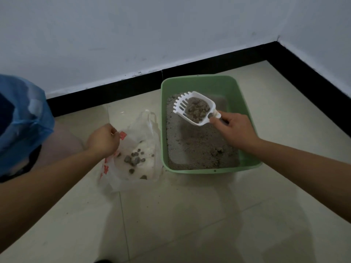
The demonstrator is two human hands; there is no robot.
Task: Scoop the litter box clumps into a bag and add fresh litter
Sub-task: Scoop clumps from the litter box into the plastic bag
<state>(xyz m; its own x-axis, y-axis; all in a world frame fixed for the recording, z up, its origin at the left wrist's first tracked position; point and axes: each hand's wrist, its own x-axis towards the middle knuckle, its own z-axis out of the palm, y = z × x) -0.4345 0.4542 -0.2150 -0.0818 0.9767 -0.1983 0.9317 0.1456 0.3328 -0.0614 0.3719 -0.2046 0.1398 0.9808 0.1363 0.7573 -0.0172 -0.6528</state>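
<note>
Meanwhile, one loaded scoop over one box, one bag beside it.
Right hand [233,131] grasps the white slotted plastic scoop [193,107] of clumps above the green plastic litter box [245,118]; left hand [103,139] pinches open the clear plastic bag [133,156] on the floor.

My left hand [103,141] pinches shut, arm stretched forward; my right hand [232,130] is fisted in a grip, forearm angled in.
</note>
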